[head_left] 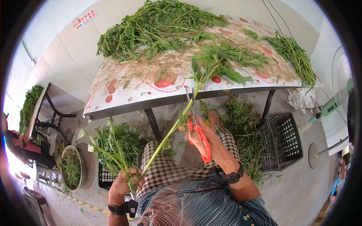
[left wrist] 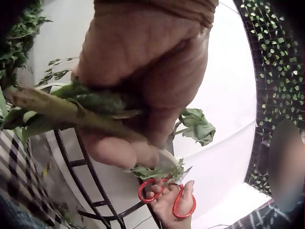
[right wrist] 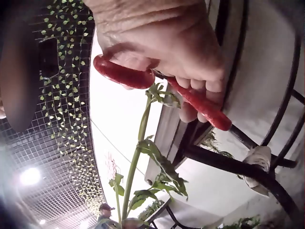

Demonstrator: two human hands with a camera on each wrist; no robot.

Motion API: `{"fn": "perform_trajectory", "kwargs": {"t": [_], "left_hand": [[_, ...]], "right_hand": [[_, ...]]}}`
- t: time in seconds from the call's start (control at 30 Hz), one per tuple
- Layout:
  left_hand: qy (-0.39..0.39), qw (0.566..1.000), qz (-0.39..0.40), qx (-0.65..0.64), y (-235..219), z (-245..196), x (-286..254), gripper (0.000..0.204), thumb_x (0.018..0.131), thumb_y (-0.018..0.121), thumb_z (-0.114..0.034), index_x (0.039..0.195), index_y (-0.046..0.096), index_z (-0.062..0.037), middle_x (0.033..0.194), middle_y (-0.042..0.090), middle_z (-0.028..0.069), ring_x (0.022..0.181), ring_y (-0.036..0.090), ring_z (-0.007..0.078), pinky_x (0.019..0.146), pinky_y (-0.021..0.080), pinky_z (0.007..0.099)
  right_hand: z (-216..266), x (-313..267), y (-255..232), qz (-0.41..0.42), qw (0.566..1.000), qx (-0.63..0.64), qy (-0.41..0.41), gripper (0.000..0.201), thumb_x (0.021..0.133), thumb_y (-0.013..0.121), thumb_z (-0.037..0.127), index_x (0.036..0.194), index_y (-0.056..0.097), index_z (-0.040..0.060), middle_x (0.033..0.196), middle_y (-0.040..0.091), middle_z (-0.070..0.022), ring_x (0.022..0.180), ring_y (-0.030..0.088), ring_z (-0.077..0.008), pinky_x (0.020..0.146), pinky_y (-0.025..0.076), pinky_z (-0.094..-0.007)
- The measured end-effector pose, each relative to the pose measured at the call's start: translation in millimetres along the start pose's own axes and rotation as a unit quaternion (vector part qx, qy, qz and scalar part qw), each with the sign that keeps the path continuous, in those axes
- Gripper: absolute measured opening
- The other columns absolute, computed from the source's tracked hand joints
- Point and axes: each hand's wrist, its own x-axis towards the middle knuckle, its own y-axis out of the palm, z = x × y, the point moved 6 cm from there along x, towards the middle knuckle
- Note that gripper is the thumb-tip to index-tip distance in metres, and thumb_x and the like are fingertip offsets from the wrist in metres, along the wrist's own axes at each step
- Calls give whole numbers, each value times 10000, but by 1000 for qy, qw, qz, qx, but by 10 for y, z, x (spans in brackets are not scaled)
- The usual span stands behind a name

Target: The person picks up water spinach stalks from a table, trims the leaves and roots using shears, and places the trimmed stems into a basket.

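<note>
The left hand [head_left: 126, 182] grips a long green stem [head_left: 163, 142] near its lower end, along with leafy side shoots. In the left wrist view, fingers of the left hand [left wrist: 138, 90] curl round the thick stem [left wrist: 62, 110]. Red-handled scissors [head_left: 205, 142] are held in the right hand [head_left: 215, 147], fingers through the loops, blades parted around the upper stem below its leafy top. The right wrist view has the right hand [right wrist: 167, 43] on the red handles [right wrist: 125, 74], with the stem [right wrist: 136, 167] beside them.
On the patterned table [head_left: 139, 90] lies a large heap of leafy stems [head_left: 158, 26], with a smaller bundle [head_left: 294, 56] at its right end. Black crates [head_left: 283, 141] stand either side of the person. A round tub [head_left: 71, 167] is at the left; cut greens [head_left: 245, 139] cover the floor.
</note>
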Motion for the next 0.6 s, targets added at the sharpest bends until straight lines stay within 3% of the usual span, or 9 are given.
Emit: {"fn": "perform_trajectory", "kwargs": {"t": [0.17,0.37,0.47,0.5,0.6], "left_hand": [[-13,1000,14,-19,34,-14,38,268,848,589,-141,1023,549,58,717,591,118,581,569,163,504,484,262],[-41,999,-16,-28,37,0,43,254,842,573,-116,1031,550,52,718,593,114,585,574,166,499,482,266],[-43,997,-57,-31,44,-51,44,256,839,575,-110,1040,553,47,720,600,109,572,577,169,488,479,269],[-25,999,-45,12,19,-81,73,217,849,574,-135,991,560,28,694,601,115,554,582,176,477,479,268],[114,989,9,-94,-118,-331,102,204,872,566,-205,899,555,-3,643,586,110,517,570,185,454,466,272]], "right_hand": [[63,50,-36,1,999,-35,32,633,895,480,501,1299,378,25,945,552,-77,874,551,-160,793,442,-270],[168,65,-63,-3,997,-78,20,602,891,468,526,1208,459,14,778,566,-63,679,547,-125,624,441,-247],[125,78,-94,-4,997,-18,81,564,893,478,509,1177,480,22,703,554,-41,596,518,-105,544,421,-238],[144,81,-105,-5,996,-6,89,558,894,476,507,1177,479,26,700,556,-43,585,514,-104,535,422,-240],[203,81,-149,11,995,22,101,526,903,473,478,1188,467,37,702,573,-54,569,512,-107,521,428,-242]]}}
